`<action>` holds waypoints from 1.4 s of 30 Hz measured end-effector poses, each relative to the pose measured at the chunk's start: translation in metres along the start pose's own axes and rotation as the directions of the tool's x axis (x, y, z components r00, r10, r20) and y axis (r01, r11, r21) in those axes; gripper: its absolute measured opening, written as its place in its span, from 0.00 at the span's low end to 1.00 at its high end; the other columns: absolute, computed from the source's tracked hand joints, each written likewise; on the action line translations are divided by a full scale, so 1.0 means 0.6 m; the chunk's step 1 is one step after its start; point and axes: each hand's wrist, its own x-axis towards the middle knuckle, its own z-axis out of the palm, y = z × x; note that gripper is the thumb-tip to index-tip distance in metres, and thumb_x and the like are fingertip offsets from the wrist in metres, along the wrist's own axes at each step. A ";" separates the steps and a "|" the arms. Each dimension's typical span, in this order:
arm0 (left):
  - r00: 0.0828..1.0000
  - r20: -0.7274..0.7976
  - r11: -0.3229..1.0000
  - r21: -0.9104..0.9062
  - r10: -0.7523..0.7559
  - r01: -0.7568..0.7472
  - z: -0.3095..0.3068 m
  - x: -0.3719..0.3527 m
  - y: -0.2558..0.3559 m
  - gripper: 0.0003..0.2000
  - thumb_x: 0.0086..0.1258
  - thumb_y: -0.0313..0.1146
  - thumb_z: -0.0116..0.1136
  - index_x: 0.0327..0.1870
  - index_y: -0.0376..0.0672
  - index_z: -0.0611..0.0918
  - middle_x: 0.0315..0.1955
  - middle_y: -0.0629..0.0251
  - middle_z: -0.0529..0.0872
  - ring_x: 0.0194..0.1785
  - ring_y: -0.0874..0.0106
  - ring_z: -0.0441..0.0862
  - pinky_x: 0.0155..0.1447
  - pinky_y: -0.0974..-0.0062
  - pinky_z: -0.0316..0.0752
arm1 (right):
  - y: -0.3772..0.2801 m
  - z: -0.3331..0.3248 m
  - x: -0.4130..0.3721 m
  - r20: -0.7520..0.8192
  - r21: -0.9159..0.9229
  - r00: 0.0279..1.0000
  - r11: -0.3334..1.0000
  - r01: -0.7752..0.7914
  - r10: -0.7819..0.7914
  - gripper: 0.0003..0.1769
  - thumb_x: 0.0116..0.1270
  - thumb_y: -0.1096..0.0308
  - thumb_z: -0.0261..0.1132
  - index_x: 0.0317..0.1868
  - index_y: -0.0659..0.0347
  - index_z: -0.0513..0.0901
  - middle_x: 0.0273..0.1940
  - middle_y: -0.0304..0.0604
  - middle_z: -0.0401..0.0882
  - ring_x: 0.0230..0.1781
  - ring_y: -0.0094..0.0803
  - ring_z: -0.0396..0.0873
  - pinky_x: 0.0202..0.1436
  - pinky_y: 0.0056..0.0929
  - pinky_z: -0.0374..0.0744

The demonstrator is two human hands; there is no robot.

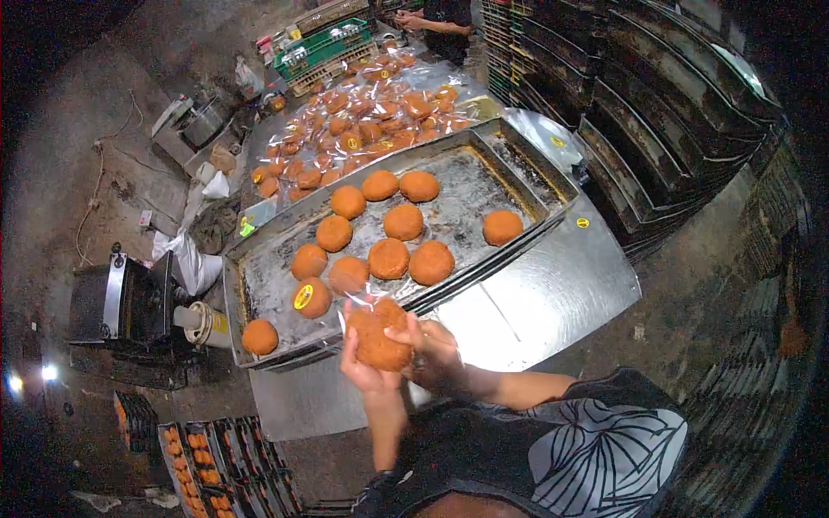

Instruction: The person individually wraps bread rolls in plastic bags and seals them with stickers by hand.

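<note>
— Steel table (553, 285), with a dim, stained floor all round it. What lies on top?
— A big blackened baking tray (484, 186), set at a slant, with about a dozen round orange-brown buns (389, 257) loose in it. One near the tray's near left corner shows a yellow sticker (303, 297) on clear film.
— And the hands?
— Both are raised just in front of the tray's near edge. The left hand (367, 373) cups a bun (377, 338) from below, fingers curled round its underside. The right hand (439, 352) grips its right side, thumb over the top. Both are clenched on that one bun, which is held clear of the table.
— Is it bagged?
— A clear wrapper (390, 307) glints around it. Whether the bun sits fully inside, I cannot tell.
— What's beyond the tray?
— A spread of wrapped buns (371, 121) in shiny film with yellow stickers covers the far end of the table. Behind them is a green crate (324, 47), and another person's arm (436, 26) is at the far end.
— And to the sides?
— On the right, a tall stack of trays (656, 104), dark and nested. At the lower left, crates (207, 457) of buns sit on the floor, with a metal machine (121, 302) beside the table.
</note>
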 end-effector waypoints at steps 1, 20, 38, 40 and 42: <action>0.998 -0.060 0.999 -0.035 -0.033 0.031 -0.006 0.002 -0.016 0.27 0.59 0.44 0.44 0.57 0.38 0.62 0.52 0.54 0.69 0.54 0.59 0.68 0.57 0.62 0.63 | 0.005 0.004 0.001 -0.028 -0.016 0.999 1.000 -0.027 0.026 0.41 0.43 0.72 0.66 0.59 0.72 0.58 0.42 0.43 0.77 0.34 0.37 0.74 0.38 0.28 0.73; 0.985 -0.030 0.778 0.608 -0.172 0.155 -0.094 -0.056 -0.040 0.14 0.65 0.38 0.44 0.38 0.36 0.76 0.32 0.64 0.78 0.36 0.77 0.72 0.42 0.80 0.67 | 0.047 -0.052 0.038 0.836 0.172 0.370 0.446 -0.878 0.406 0.43 0.51 0.67 0.61 0.65 0.53 0.46 0.42 0.45 0.74 0.25 0.32 0.74 0.28 0.29 0.74; 0.665 0.535 0.229 0.838 -0.520 -0.495 -0.239 0.014 -0.329 0.10 0.61 0.30 0.44 0.36 0.37 0.77 0.32 0.56 0.79 0.38 0.64 0.76 0.44 0.71 0.70 | 0.113 -0.184 -0.228 0.791 -0.239 0.240 0.646 -0.725 0.563 0.17 0.61 0.56 0.54 0.39 0.62 0.77 0.29 0.44 0.77 0.32 0.30 0.74 0.38 0.29 0.72; 0.722 0.369 0.342 0.920 -0.585 -0.193 -0.188 0.005 -0.296 0.13 0.62 0.35 0.47 0.39 0.35 0.76 0.33 0.56 0.79 0.39 0.65 0.77 0.45 0.72 0.70 | 0.125 -0.181 -0.259 0.696 -0.109 0.425 0.670 -0.735 0.579 0.15 0.61 0.58 0.55 0.37 0.62 0.77 0.26 0.43 0.76 0.28 0.29 0.73 0.36 0.28 0.72; 0.703 0.123 0.416 0.871 -0.700 0.262 -0.110 -0.010 -0.264 0.16 0.63 0.39 0.48 0.41 0.33 0.76 0.35 0.57 0.80 0.40 0.69 0.77 0.46 0.74 0.69 | 0.125 -0.179 -0.200 0.544 -0.196 0.441 0.619 -0.760 0.714 0.16 0.61 0.58 0.55 0.38 0.63 0.76 0.27 0.45 0.77 0.26 0.28 0.73 0.33 0.27 0.72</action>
